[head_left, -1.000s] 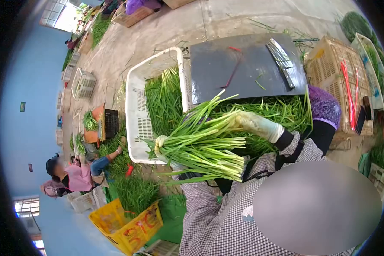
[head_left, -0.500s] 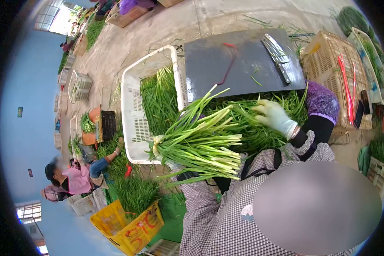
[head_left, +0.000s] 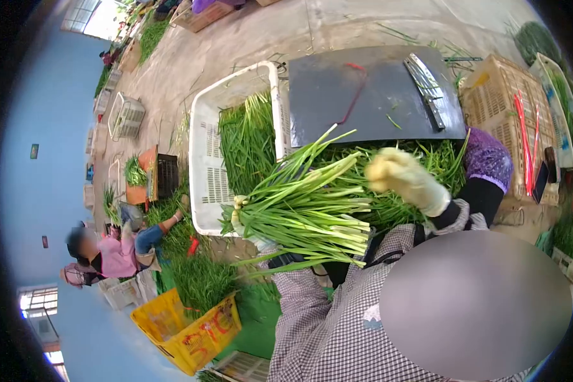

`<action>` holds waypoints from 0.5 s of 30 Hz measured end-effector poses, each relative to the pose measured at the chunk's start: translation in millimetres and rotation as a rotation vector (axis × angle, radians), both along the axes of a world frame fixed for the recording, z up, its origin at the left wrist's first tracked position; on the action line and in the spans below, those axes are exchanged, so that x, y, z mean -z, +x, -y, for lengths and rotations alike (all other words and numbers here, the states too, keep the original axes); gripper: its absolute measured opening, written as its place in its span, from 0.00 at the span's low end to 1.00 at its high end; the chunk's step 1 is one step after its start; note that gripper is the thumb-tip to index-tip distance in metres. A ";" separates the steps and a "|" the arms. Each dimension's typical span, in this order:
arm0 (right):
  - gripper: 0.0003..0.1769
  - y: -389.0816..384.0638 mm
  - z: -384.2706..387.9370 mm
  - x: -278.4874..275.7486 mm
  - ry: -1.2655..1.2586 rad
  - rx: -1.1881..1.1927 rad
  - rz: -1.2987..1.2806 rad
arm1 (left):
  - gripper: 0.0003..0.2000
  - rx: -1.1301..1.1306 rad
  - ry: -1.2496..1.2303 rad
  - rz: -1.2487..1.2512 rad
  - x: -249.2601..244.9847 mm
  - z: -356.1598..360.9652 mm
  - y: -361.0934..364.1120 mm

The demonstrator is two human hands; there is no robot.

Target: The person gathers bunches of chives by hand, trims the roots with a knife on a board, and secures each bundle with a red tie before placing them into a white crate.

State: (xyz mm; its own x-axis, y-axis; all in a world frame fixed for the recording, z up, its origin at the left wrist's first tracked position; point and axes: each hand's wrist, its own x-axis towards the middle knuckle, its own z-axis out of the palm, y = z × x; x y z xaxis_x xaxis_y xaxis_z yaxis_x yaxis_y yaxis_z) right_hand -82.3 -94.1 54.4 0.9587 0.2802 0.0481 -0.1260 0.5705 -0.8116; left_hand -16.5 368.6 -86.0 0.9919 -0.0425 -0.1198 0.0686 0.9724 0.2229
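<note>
My left hand (head_left: 239, 215), in a pale glove, grips the white root end of a thick bundle of green onions (head_left: 305, 210). The bundle lies across my lap with its leaves fanning right and upward. My right hand (head_left: 400, 178), also gloved, hovers just right of the bundle's leaf tips with its fingers curled in. It is above a loose pile of green onions (head_left: 426, 167). I cannot see any stalks inside it.
A white crate (head_left: 204, 146) holding more greens stands beyond the bundle. A dark board (head_left: 337, 108) carries a metal blade (head_left: 426, 89) and a red strip (head_left: 356, 95). A beige basket (head_left: 490, 95) stands right, a yellow crate (head_left: 184, 331) lower left. A seated person (head_left: 111, 254) works at left.
My right hand let go of the bundle's leaves, spread open over the loose pile, and has now risen back beside the leaf tips with curled fingers. My left hand kept its grip.
</note>
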 end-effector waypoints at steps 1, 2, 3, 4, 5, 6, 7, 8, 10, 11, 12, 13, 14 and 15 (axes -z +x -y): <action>0.16 -0.4 20.0 11.4 0.149 -0.103 0.100 | 0.09 0.078 0.069 -0.017 1.8 -3.3 -1.2; 0.16 -5.4 31.5 0.1 0.111 -0.098 0.130 | 0.09 0.064 0.061 -0.018 -3.5 6.8 -5.4; 0.16 -10.2 31.8 -18.6 -0.250 -0.029 0.049 | 0.09 -0.061 0.085 0.030 -19.5 28.2 -9.3; 0.15 -13.9 26.9 -31.4 -0.609 0.048 -0.031 | 0.09 -0.181 0.109 0.079 -30.8 41.7 -8.8; 0.14 -12.9 12.5 -34.7 -0.841 0.172 0.183 | 0.08 -0.116 0.096 0.162 -33.5 42.9 -6.5; 0.13 -10.9 -5.2 -36.8 -1.065 0.302 0.401 | 0.08 -0.112 0.097 0.161 -38.4 44.8 -6.4; 0.15 -10.0 -21.4 -29.6 -1.227 0.351 0.408 | 0.10 -0.081 0.123 0.185 -43.8 47.4 -6.0; 0.18 -4.8 -38.6 -28.6 -1.457 0.428 0.551 | 0.13 -0.051 0.150 0.212 -52.8 52.2 -6.2; 0.21 12.2 -68.4 -8.0 -1.643 0.345 0.569 | 0.10 -0.091 0.165 0.214 -77.1 72.4 -9.8; 0.20 21.1 -81.6 4.2 -1.579 0.377 0.568 | 0.10 -0.190 0.129 0.138 -85.5 79.5 -11.6; 0.19 27.7 -92.8 12.8 -1.514 0.407 0.564 | 0.09 -0.289 0.093 0.059 -90.0 80.9 -12.4; 0.18 29.2 -101.3 20.0 -1.312 0.415 0.537 | 0.12 -0.232 0.260 0.145 -94.3 73.5 -12.6; 0.16 29.1 -108.4 22.4 -1.112 0.418 0.509 | 0.12 -0.236 0.261 0.149 -102.9 77.4 -14.2; 0.13 23.3 -105.7 -5.2 -0.810 0.209 0.307 | 0.09 -0.236 0.212 0.128 -116.6 86.3 -19.2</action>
